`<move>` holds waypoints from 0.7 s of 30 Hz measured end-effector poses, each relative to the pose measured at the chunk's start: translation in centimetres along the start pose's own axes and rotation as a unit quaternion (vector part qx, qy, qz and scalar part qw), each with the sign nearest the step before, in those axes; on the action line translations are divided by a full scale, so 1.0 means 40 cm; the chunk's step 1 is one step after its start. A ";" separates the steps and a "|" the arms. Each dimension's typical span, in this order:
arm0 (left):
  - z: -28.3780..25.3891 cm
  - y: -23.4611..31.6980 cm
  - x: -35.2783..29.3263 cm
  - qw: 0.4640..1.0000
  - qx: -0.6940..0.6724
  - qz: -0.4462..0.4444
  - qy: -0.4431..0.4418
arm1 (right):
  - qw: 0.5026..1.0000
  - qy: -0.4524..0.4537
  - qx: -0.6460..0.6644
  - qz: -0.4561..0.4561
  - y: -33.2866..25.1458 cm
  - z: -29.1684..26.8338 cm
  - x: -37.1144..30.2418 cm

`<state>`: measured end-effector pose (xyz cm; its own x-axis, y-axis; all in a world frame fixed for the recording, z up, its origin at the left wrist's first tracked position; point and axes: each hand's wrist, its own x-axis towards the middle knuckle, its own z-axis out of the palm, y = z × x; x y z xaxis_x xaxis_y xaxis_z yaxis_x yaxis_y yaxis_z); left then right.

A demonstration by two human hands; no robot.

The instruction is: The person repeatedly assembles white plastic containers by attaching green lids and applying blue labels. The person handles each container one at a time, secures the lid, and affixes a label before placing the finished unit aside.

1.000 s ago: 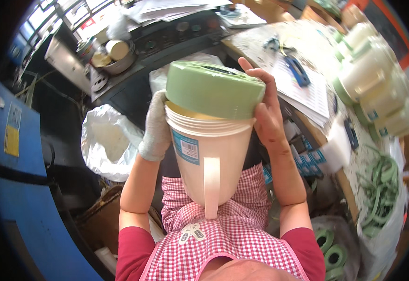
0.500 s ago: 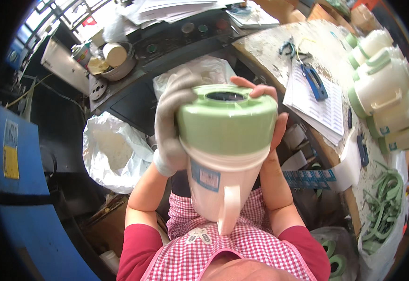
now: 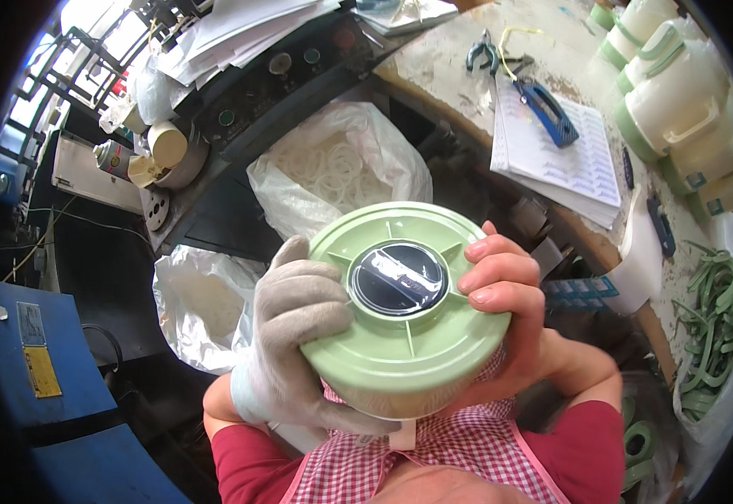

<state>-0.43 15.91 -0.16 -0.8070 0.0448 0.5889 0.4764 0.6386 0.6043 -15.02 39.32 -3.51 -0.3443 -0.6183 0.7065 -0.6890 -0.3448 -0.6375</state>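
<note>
A large cream jug with a pale green end is held up in front of my chest, between both hands. Its round green face, with ribs and a glossy black disc at the centre, is turned up toward me. My left hand, in a grey glove, is wrapped round the left side of the jug. My bare right hand grips the right side, its fingertips over the green rim. Most of the cream body is hidden beneath the green end; a bit of the handle shows below.
Ahead, a plastic bag holds translucent rings; another white bag stands left of it. The worn table carries papers, a blue cutter, pliers and several similar jugs. Green strips fill a bag at right.
The jug has tipped so its green end faces up toward me, and it sits lower. Both hands have turned with it and still grip it. The view has shifted slightly.
</note>
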 end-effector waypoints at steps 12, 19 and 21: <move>0.095 -0.079 0.053 0.996 -0.005 -0.033 0.082 | 0.990 -0.043 -0.123 0.060 0.024 -0.017 0.057; 0.270 -0.183 0.085 0.966 0.002 -0.120 0.229 | 0.965 0.052 -0.245 0.073 0.064 0.044 0.022; 0.276 -0.206 0.090 0.965 -0.006 -0.120 0.233 | 0.960 0.086 -0.258 0.074 0.085 0.052 0.012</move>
<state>-11.11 19.29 -8.91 -0.6519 -0.4545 0.6070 0.3024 0.5782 0.7578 -16.20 36.37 -6.00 -0.5318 -0.4920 0.6893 -0.8335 0.1600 -0.5288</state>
